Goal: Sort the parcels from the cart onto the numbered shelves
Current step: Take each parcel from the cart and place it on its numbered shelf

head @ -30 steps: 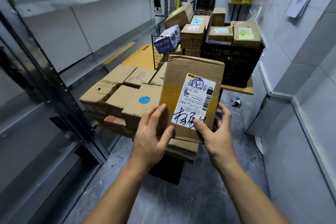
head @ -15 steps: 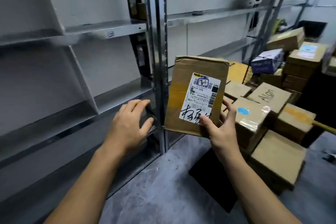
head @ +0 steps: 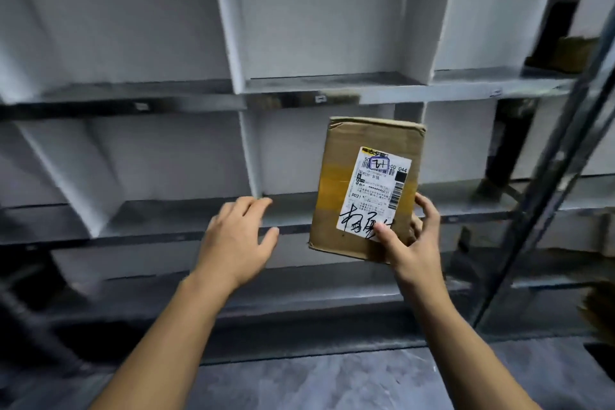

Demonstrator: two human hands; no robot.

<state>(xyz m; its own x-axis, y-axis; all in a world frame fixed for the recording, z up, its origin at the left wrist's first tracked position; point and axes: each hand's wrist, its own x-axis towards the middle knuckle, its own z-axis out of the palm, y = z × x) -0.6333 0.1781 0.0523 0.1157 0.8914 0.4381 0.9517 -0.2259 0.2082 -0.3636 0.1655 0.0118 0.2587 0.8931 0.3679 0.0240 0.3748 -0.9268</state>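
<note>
Gripping the brown parcel (head: 362, 190) (label facing out) by its lower corner, the right hand (head: 412, 243) holds it before grey shelves (head: 186, 223), left hand (head: 234, 240) loose-fingered.

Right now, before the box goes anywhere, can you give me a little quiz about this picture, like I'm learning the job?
1. True or false: the flat brown cardboard parcel lies on one of the grey metal shelves.
2. Which hand has the parcel in its grip? A the left, B the right, C both.
3. Fill the gap: the black handwriting sits at the ___ of the white paper label.
Key: 1 false, it is held up in front of them. 2 B, the right hand; the left hand holds nothing. 3 bottom.
</note>
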